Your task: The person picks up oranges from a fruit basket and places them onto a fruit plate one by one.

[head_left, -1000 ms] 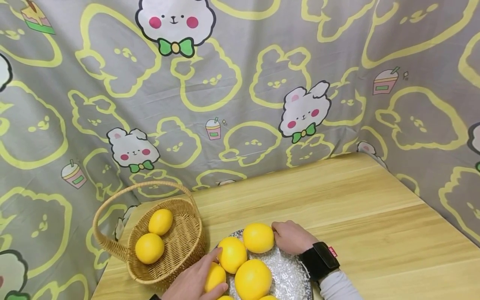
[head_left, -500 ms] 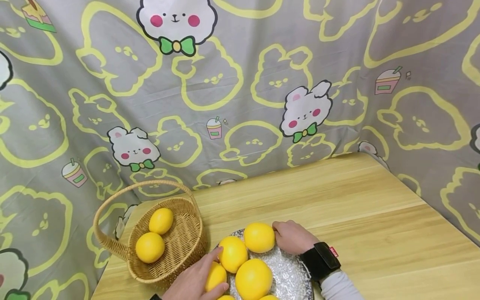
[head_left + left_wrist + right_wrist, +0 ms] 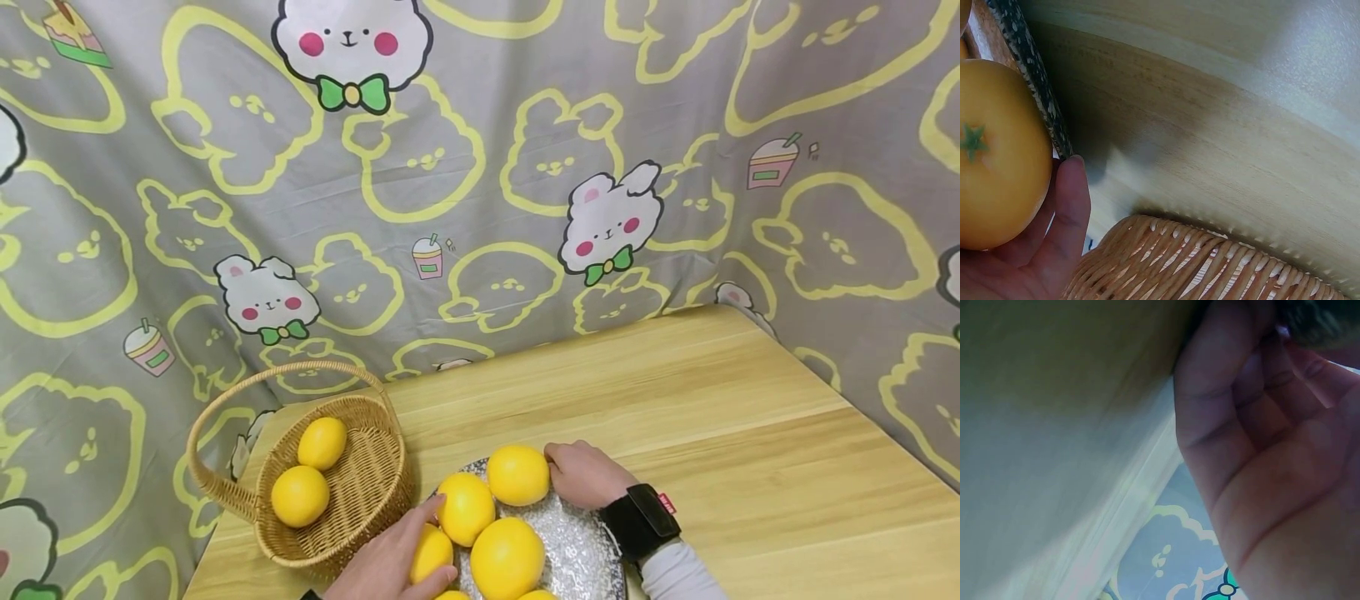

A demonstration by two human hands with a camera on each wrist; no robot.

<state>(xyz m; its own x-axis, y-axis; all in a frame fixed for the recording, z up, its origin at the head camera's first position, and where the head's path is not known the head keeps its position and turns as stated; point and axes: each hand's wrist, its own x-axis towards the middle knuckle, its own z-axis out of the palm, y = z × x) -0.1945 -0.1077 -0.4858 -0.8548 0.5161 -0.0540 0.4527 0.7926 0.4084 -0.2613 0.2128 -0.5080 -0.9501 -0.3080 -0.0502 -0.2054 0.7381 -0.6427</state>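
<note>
From the head view almost nothing shifts across the last second: the left hand (image 3: pixel 390 560) stays cupped round a small yellow fruit (image 3: pixel 431 553) at the near-left edge of the speckled plate (image 3: pixel 581 546), thumb under it and fingers over, with no lift yet. The wicker basket (image 3: pixel 360 517) sits just to that hand's left, two fruits already inside. The right hand (image 3: pixel 587 475) remains curled at the plate's far rim, knuckles touching the top fruit (image 3: pixel 517 475). So the pick-up looks paused, grip set but not raised, as I judge it. Left wrist view: the fruit (image 3: pixel 997 156) fills the palm of the left hand (image 3: pixel 1029 250), plate rim just beyond its fingertip, basket weave below. Right wrist view: the right hand (image 3: pixel 1272 462) shows bent fingers pinching the dark plate edge (image 3: pixel 1310 322), though it's blurred.
</note>
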